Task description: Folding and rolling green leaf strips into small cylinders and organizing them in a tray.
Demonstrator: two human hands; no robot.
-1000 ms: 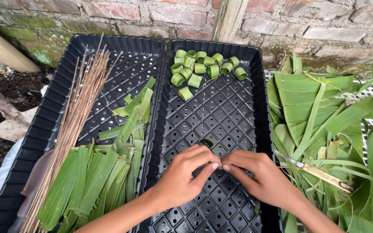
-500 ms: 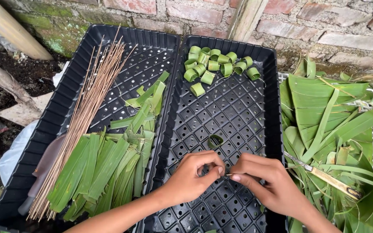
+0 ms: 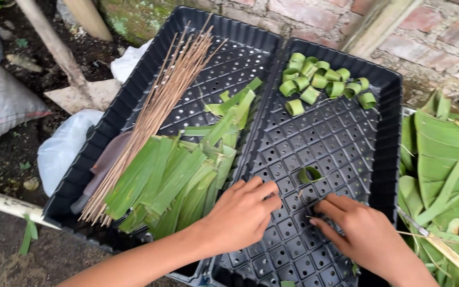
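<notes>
My left hand (image 3: pixel 245 212) rests on the right black perforated tray (image 3: pixel 383 133), fingers loosely bent and holding nothing I can see. My right hand (image 3: pixel 362 234) is close beside it, fingertips pinched low over the mesh, seemingly on a thin stick sliver. A small green rolled leaf ring (image 3: pixel 309 174) stands on the tray just beyond both sets of fingertips, touching neither hand clearly. A pile of several finished leaf rings (image 3: pixel 320 82) lies at the tray's far end.
The left black tray (image 3: pixel 134 101) holds a bundle of thin brown sticks (image 3: pixel 155 111) and cut green leaf strips (image 3: pixel 171 180). Large green leaves (image 3: pixel 447 165) lie to the right. A brick wall (image 3: pixel 442 37), a wooden post (image 3: pixel 54 48) and white bags (image 3: pixel 65 149) surround the trays.
The hands were pinched together on the leaf ring; now they have drawn apart and back, leaving the ring on the tray. The view has shifted to the left.
</notes>
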